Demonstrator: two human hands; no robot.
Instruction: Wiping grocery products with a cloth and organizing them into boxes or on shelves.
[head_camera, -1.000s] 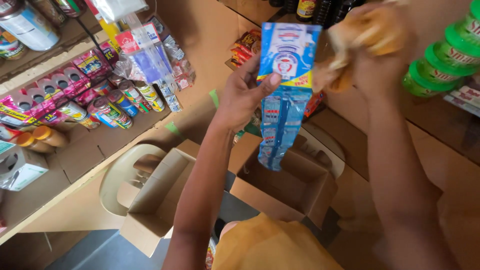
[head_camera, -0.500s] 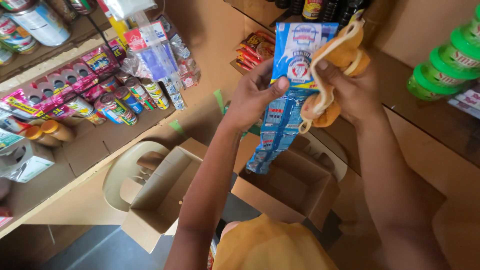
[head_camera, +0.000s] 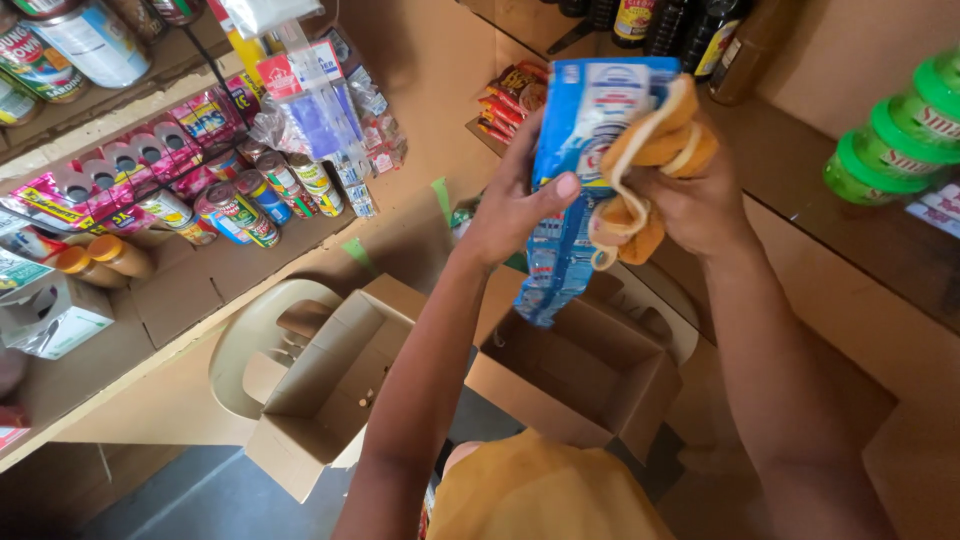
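Note:
My left hand (head_camera: 515, 205) grips a long strip of blue and white sachets (head_camera: 570, 230) by its left edge, thumb across the front. The strip hangs down over an open cardboard box (head_camera: 590, 375). My right hand (head_camera: 700, 205) holds a bunched orange cloth (head_camera: 645, 160) pressed against the front of the strip near its top. Both hands are raised in front of a wooden shelf corner.
A second open cardboard box (head_camera: 330, 390) rests on a beige plastic chair (head_camera: 250, 335) at lower left. Left shelf (head_camera: 150, 310) carries cans, tins and hanging sachets. Green-lidded tubs (head_camera: 890, 150) and dark bottles (head_camera: 660, 25) stand on the right shelf.
The strip and both hands have come lower and nearer to me. The right hand with the cloth moved from beside the strip's top onto its front.

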